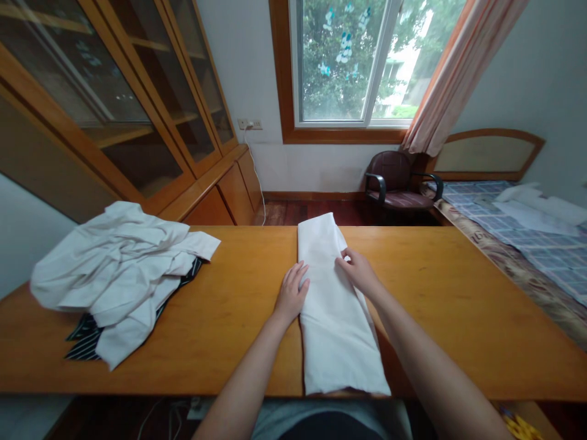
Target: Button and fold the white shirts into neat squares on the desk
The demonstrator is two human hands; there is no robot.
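Since the folded white cloth (330, 324) lies midway along the table (243, 305), both edges are reachable; left hand (292, 292), loosely spread, gripping nothing, likely steadies one; right hand (360, 271), nearly closed, pinches the other.

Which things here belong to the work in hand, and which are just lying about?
In hand:
folded white cloth
left hand and right hand at its edges
table beneath

Seemingly just lying about:
crumpled white cloth
dark striped cloth partly beneath it
chair

Bare forearms (247, 379) extended, left hand (291, 291) palm-down, right hand (361, 272) curled
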